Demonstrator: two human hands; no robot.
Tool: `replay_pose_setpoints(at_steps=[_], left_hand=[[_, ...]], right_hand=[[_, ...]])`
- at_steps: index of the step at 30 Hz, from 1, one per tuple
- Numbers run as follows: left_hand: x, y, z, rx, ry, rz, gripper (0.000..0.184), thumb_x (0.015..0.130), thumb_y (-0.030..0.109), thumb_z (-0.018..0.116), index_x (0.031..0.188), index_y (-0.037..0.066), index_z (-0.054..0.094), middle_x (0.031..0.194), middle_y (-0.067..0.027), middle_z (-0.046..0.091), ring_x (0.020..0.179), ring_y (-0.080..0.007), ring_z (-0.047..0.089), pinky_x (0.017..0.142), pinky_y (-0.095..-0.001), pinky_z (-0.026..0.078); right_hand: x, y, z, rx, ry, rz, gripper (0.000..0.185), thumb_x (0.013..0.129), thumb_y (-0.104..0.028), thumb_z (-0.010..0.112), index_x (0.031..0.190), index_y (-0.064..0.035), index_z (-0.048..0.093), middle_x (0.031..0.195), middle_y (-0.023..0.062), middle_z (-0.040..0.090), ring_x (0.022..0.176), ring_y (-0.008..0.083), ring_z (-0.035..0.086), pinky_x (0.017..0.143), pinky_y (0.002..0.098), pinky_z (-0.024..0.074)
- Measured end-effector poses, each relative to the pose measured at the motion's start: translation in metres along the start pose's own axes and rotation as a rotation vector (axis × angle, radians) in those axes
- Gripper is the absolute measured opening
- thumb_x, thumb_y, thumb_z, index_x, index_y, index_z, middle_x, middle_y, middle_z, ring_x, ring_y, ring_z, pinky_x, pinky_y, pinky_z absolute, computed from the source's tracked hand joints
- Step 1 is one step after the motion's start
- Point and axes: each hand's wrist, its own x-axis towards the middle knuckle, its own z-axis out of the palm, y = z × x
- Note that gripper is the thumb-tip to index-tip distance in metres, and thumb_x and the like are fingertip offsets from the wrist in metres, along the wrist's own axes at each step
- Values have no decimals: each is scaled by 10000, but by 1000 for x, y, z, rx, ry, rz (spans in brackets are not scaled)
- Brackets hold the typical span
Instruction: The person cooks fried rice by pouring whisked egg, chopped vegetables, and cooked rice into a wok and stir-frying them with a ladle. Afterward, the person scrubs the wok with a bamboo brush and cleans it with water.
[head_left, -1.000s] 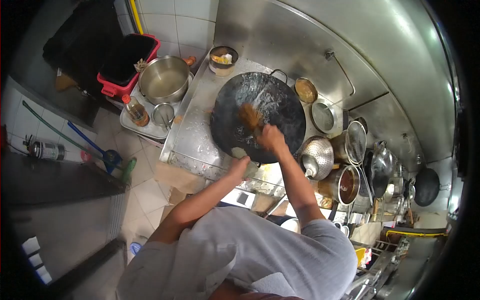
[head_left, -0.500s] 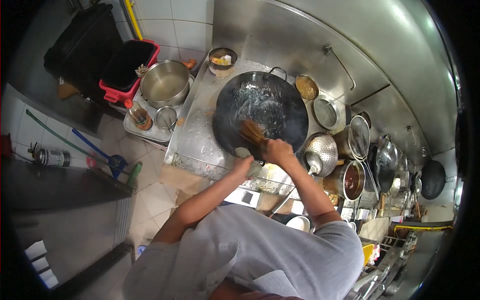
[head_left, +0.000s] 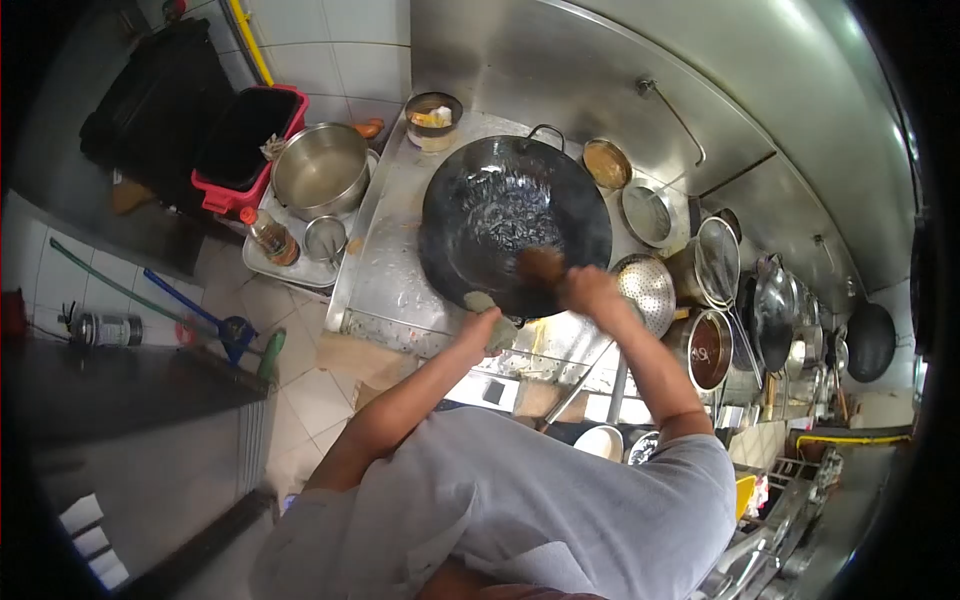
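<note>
A large black wok (head_left: 470,200) sits on the steel stove top, with shiny liquid moving across its bottom. My left hand (head_left: 484,332) is closed around a greyish-green cloth (head_left: 502,335) at the wok's near rim; the cloth hides what lies under it. Over the near right side of the wok, my right hand (head_left: 592,294) grips a brown bamboo wok brush (head_left: 541,266). The brush bristles are blurred and reach into the wok. Beside my right forearm lies a perforated strainer (head_left: 645,290).
To the left stand a steel pot (head_left: 320,178), a red-capped bottle (head_left: 268,238) and a pink-rimmed bin (head_left: 250,140). Bowls (head_left: 606,164), a pot of dark sauce (head_left: 708,352) and wire strainers (head_left: 716,255) crowd the right. A small bowl (head_left: 434,115) stands behind the wok.
My right hand and the brush have moved to the right across the wok. The whitish liquid looks darker and more rippled now. My left hand keeps its hold on the cloth.
</note>
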Motion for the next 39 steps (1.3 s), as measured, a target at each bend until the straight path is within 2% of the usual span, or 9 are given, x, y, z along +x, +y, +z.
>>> replay_pose_setpoints(at_steps=[3, 5, 9, 14, 21, 27, 30, 35, 39], left_hand=[[5, 3, -6, 76, -121, -22, 327, 866, 322, 594, 1135, 150, 519, 956, -70, 612, 819, -234, 631, 494, -437, 483], [7, 1, -8, 78, -122, -53, 332, 860, 315, 596, 1134, 145, 519, 957, -65, 617, 821, -232, 631, 496, -437, 484], [-9, 9, 2, 30, -80, 10, 213, 890, 246, 570, 1031, 86, 565, 879, -70, 641, 704, -218, 654, 474, -363, 492], [-23, 17, 6, 57, 8, -28, 214, 886, 271, 581, 1030, 113, 572, 886, -56, 638, 691, -190, 638, 477, -363, 476], [2, 6, -2, 76, 2, -89, 240, 862, 294, 611, 1045, 148, 561, 907, -47, 631, 736, -211, 639, 559, -444, 485], [-30, 20, 19, 92, 67, -20, 323, 837, 275, 646, 1111, 157, 524, 1012, -72, 607, 844, -240, 641, 585, -467, 497], [-24, 12, 18, 30, 70, 23, 360, 820, 225, 642, 1133, 103, 513, 981, -118, 603, 762, -260, 642, 552, -435, 523], [-9, 6, 13, 116, 16, 2, 430, 828, 274, 625, 1198, 107, 485, 1071, -115, 587, 866, -264, 636, 547, -473, 525], [-22, 13, 19, 111, 40, 32, 363, 826, 238, 619, 1134, 77, 516, 952, -114, 610, 782, -246, 639, 506, -413, 532]], right_hand=[[110, 27, -23, 103, 412, 7, 327, 861, -382, 625, 1003, -98, 701, 876, 160, 720, 752, 313, 717, 681, 436, 584], [113, -8, -30, 583, 356, -105, 376, 865, -365, 597, 1099, -74, 642, 922, 220, 697, 889, 377, 689, 786, 469, 553], [41, -47, 24, 431, 277, -269, 537, 840, -386, 620, 1335, -184, 563, 948, 279, 669, 969, 373, 669, 887, 460, 510], [17, 13, -6, 12, 151, -24, 358, 872, -376, 570, 980, -72, 727, 992, 212, 701, 952, 355, 690, 844, 422, 553], [96, -43, -15, 724, 93, -85, 438, 843, -296, 576, 1053, 86, 622, 934, 276, 683, 775, 349, 716, 731, 430, 577], [-27, -16, -32, -65, 71, -64, 423, 860, -368, 574, 1175, -100, 665, 1087, 179, 691, 1023, 343, 674, 906, 437, 532], [58, 21, -23, 47, 282, 33, 353, 859, -347, 579, 1032, -59, 684, 1004, 201, 696, 951, 330, 692, 828, 428, 554], [91, -45, -1, 688, 224, -160, 588, 832, -390, 679, 1351, -147, 545, 935, 283, 675, 667, 334, 700, 573, 416, 561], [-5, -35, -13, 202, 23, -209, 570, 832, -439, 614, 1284, -92, 595, 1132, 251, 646, 1081, 363, 634, 943, 441, 494]])
